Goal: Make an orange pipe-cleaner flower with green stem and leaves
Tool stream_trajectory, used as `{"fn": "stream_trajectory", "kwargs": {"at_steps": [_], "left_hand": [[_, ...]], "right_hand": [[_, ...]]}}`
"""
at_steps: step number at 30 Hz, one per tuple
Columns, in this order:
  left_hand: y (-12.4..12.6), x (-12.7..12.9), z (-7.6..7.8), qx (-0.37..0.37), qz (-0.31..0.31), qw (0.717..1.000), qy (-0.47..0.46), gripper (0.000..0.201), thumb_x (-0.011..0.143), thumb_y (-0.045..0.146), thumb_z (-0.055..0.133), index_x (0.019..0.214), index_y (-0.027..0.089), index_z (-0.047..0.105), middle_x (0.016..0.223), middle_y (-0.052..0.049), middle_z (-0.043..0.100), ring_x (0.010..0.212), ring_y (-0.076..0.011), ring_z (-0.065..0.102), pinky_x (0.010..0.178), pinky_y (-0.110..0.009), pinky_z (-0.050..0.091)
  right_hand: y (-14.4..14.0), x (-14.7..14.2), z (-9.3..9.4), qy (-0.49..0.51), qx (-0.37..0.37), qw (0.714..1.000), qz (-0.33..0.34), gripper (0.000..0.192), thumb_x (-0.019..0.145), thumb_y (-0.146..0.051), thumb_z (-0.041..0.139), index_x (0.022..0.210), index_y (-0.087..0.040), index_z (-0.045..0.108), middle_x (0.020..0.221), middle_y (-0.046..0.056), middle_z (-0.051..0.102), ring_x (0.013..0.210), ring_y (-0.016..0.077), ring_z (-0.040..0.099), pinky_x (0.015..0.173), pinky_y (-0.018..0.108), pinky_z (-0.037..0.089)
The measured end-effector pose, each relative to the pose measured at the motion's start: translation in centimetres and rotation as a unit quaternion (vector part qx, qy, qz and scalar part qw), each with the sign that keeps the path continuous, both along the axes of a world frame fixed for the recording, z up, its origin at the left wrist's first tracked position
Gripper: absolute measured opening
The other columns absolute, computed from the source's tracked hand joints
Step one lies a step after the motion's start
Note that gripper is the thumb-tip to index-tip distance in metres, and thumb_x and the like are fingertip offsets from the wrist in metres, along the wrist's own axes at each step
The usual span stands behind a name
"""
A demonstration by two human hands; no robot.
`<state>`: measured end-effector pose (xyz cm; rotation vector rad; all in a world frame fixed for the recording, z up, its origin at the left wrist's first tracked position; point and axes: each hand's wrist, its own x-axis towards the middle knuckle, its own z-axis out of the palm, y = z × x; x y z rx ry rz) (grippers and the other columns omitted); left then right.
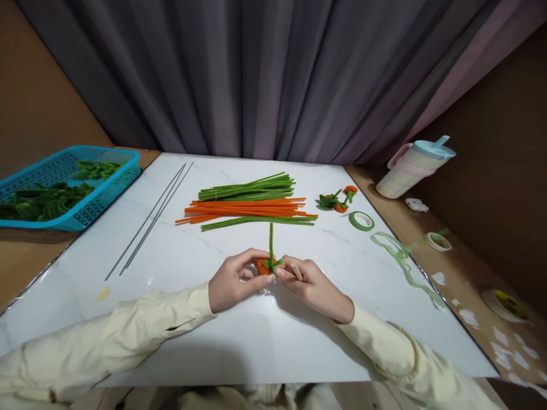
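While a curtain (256, 74) backs the white surface (183, 253) bearing fuzzy stems (252, 210), left hand (235, 280) and right hand (316, 286), grips closed, pinch an orange-green ornament (264, 266), the right also a pale rod (296, 271).

The orange piece (262, 266) is being partly covered by the left hand (233, 280), while part of a pale object (296, 271), too small to be identified, is being concealed by the right hand (318, 286). The blue basket (106, 198) and left sleeve (128, 324) are being cut off by the left edge, the curtain (256, 85) by the top. The yellow patch (509, 302) on the round object (493, 307) is being lost in blur.
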<state>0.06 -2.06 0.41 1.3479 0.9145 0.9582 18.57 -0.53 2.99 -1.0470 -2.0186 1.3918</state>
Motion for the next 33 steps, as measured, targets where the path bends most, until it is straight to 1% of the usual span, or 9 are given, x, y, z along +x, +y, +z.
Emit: {"fn": "stream_trajectory", "kwargs": {"at_steps": [4, 8, 14, 20, 23, 26, 28, 30, 33], "left_hand": [[0.1, 0.1, -0.2, -0.007, 0.014, 1.000, 0.016, 0.031, 0.075, 0.033, 0.064, 0.099, 0.016, 0.056, 0.089, -0.004, 0.060, 0.069, -0.0125, 0.058, 0.058, -0.023, 0.053], [0.2, 0.2, -0.2, -0.011, 0.027, 1.000, 0.009, 0.031, 0.075, 0.034, 0.064, 0.099, 0.016, 0.055, 0.089, -0.004, 0.059, 0.071, -0.0130, 0.058, 0.057, -0.022, 0.053], [0.2, 0.2, 0.0, -0.018, 0.005, 1.000, 0.009, 0.043, 0.069, 0.028, 0.071, 0.105, 0.017, 0.050, 0.092, -0.003, 0.058, 0.072, -0.0109, 0.057, 0.058, -0.020, 0.051], [0.4, 0.2, 0.1, -0.064, 0.018, 0.998, -0.024, 0.043, 0.069, 0.032, 0.070, 0.101, 0.014, 0.050, 0.085, -0.002, 0.056, 0.055, -0.0078, 0.054, 0.052, -0.024, 0.052], [0.4, 0.2, 0.5, -0.075, 0.003, 0.996, -0.039, 0.041, 0.071, 0.034, 0.067, 0.100, 0.011, 0.052, 0.078, -0.002, 0.058, 0.054, -0.0092, 0.055, 0.051, -0.025, 0.052], [0.3, 0.2, 0.8, -0.074, -0.021, 0.996, -0.045, 0.040, 0.074, 0.035, 0.064, 0.102, 0.008, 0.054, 0.077, -0.006, 0.061, 0.063, -0.0141, 0.060, 0.052, -0.025, 0.052], [0.2, 0.2, 0.7, -0.066, -0.030, 0.996, -0.046, 0.040, 0.076, 0.036, 0.063, 0.104, 0.008, 0.054, 0.083, -0.009, 0.063, 0.071, -0.0170, 0.062, 0.053, -0.025, 0.053], [0.2, 0.1, 0.5, -0.056, -0.039, 0.997, -0.047, 0.040, 0.077, 0.036, 0.061, 0.106, 0.009, 0.055, 0.087, -0.011, 0.065, 0.074, -0.0180, 0.063, 0.054, -0.025, 0.053], [0.2, 0.0, 0.2, -0.044, -0.052, 0.997, -0.043, 0.040, 0.079, 0.037, 0.060, 0.107, 0.010, 0.055, 0.086, -0.010, 0.067, 0.072, -0.0176, 0.064, 0.056, -0.025, 0.054]], "right_hand": [[-0.2, -0.2, 0.0, -0.007, 0.004, 1.000, 0.006, 0.028, 0.087, -0.035, 0.043, 0.065, -0.018, 0.041, 0.052, -0.006, 0.041, 0.048, 0.0079, 0.035, 0.049, 0.021, 0.027], [-0.2, -0.2, 0.1, -0.001, -0.011, 1.000, 0.006, 0.028, 0.089, -0.037, 0.041, 0.071, -0.017, 0.047, 0.052, -0.006, 0.044, 0.048, 0.0082, 0.038, 0.050, 0.021, 0.030], [-0.1, -0.1, 0.1, 0.031, -0.038, 0.999, 0.008, 0.024, 0.089, -0.038, 0.044, 0.080, -0.016, 0.051, 0.054, -0.005, 0.049, 0.050, 0.0086, 0.043, 0.053, 0.021, 0.034], [0.1, 0.5, 0.5, 0.044, -0.030, 0.999, -0.012, 0.022, 0.086, -0.037, 0.049, 0.084, -0.016, 0.053, 0.057, -0.003, 0.050, 0.052, 0.0091, 0.043, 0.052, 0.021, 0.034], [0.4, 0.8, 0.7, 0.066, 0.003, 0.997, -0.040, 0.020, 0.086, -0.036, 0.051, 0.092, -0.016, 0.053, 0.060, -0.003, 0.052, 0.054, 0.0094, 0.044, 0.053, 0.021, 0.035], [0.7, 1.0, 0.6, 0.075, 0.047, 0.995, -0.053, 0.022, 0.085, -0.033, 0.052, 0.101, -0.017, 0.053, 0.068, -0.001, 0.055, 0.051, 0.0075, 0.043, 0.050, 0.020, 0.034], [0.9, 1.0, 0.6, 0.054, 0.084, 0.994, -0.045, 0.023, 0.086, -0.032, 0.050, 0.104, -0.017, 0.054, 0.071, -0.001, 0.055, 0.046, 0.0054, 0.036, 0.045, 0.019, 0.031], [0.9, 1.1, 0.6, 0.024, 0.123, 0.992, -0.032, 0.024, 0.087, -0.031, 0.048, 0.104, -0.017, 0.056, 0.068, -0.001, 0.055, 0.044, 0.0051, 0.032, 0.044, 0.019, 0.029], [1.0, 1.1, 0.6, -0.006, 0.169, 0.985, -0.018, 0.023, 0.089, -0.030, 0.045, 0.102, -0.016, 0.058, 0.062, -0.001, 0.054, 0.047, 0.0068, 0.036, 0.047, 0.019, 0.031]]}}
